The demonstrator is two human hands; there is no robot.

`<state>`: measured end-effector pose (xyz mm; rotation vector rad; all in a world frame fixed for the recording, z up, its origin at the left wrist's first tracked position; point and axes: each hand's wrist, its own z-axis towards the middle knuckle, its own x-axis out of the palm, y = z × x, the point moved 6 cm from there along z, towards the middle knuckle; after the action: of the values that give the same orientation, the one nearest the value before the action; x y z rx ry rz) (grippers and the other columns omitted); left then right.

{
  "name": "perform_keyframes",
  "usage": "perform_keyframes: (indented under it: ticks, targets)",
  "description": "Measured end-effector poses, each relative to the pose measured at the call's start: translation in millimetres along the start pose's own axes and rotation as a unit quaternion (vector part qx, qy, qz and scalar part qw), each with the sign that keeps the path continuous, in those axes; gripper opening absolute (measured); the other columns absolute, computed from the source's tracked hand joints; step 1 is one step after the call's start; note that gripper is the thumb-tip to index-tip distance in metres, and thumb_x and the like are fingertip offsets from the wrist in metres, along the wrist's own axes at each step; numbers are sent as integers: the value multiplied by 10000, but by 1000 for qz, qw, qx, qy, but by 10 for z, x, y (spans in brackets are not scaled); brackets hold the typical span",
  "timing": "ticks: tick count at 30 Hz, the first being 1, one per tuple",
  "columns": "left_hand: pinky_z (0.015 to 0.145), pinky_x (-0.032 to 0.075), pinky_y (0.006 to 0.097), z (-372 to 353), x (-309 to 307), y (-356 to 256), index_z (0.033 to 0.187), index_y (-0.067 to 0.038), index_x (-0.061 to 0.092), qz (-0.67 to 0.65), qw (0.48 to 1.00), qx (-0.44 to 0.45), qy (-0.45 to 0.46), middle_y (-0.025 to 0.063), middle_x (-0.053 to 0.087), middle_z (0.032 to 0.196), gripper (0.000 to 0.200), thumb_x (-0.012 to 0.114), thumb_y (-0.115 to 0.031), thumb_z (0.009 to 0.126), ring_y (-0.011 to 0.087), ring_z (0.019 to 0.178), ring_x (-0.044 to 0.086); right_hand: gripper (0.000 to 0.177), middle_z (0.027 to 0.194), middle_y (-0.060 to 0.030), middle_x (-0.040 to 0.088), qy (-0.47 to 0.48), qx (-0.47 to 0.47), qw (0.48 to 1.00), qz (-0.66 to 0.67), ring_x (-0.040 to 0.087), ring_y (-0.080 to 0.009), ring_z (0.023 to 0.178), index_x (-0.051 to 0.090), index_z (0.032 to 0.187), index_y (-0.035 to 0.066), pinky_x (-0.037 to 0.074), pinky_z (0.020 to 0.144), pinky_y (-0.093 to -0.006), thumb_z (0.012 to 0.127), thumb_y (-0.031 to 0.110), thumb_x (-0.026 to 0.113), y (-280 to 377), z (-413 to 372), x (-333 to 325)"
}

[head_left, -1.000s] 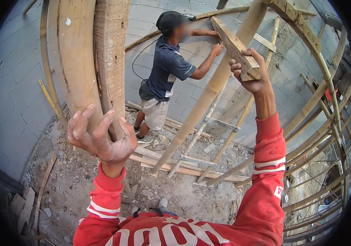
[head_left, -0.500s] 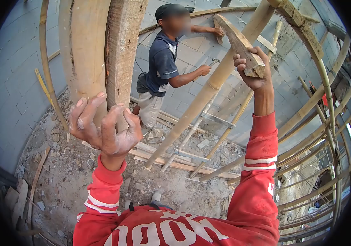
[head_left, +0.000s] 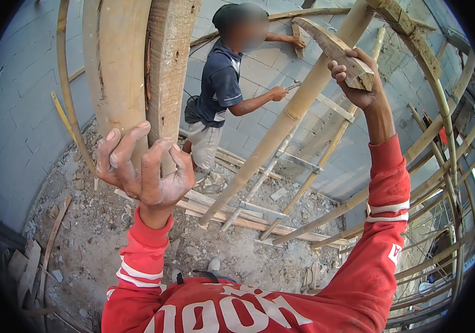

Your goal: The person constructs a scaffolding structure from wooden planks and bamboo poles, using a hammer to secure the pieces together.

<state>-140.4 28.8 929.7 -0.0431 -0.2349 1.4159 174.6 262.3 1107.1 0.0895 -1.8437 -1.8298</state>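
Raised at the upper right, my right hand (head_left: 362, 83) is closed around a thick, rough wooden block (head_left: 334, 47) that tapers towards its far end. On the left, my left hand (head_left: 146, 169) has its fingers bent in front of the lower part of a broad bamboo pole (head_left: 118, 66) and a rough timber beam (head_left: 172, 72). The pole and beam stand side by side. My curled fingers hide whatever they may be gripping, and the lower ends of both pieces are out of sight behind the hand.
A co-worker (head_left: 218, 91) stands beyond the timber, holding a hammer (head_left: 293, 85) near a grey block wall (head_left: 21, 111). A slanting bamboo pole (head_left: 265, 144) crosses the middle. Bamboo framing (head_left: 443, 244) curves along the right. Rubble and scrap planks (head_left: 54, 238) lie on the ground.
My right hand has moved right and slightly up with the wooden block. My left hand stays by the pole and beam. The co-worker's hammer has turned slightly.
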Motion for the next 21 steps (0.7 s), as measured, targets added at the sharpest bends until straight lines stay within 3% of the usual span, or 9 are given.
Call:
perform_keyframes:
  ticks: [13,21]
  targets:
    - [1089,307,483,-19,-44,62,880,-160,625,-31,999,-15,2,53,655,1061,215,671,-53,699,336,1232,456,592,985,-156,513,14,-3,1000,22,540,-160,738,310,1379,-64,530,608,-292,929,222,567,-409,-22,-26]
    - [1089,295,475,-46,-31,67,872,-168,621,-15,1000,3,4,-3,673,1061,219,666,-52,693,331,1247,451,587,966,-157,487,36,-28,996,82,532,-159,720,321,1373,-64,513,586,-274,927,231,564,-463,14,-33]
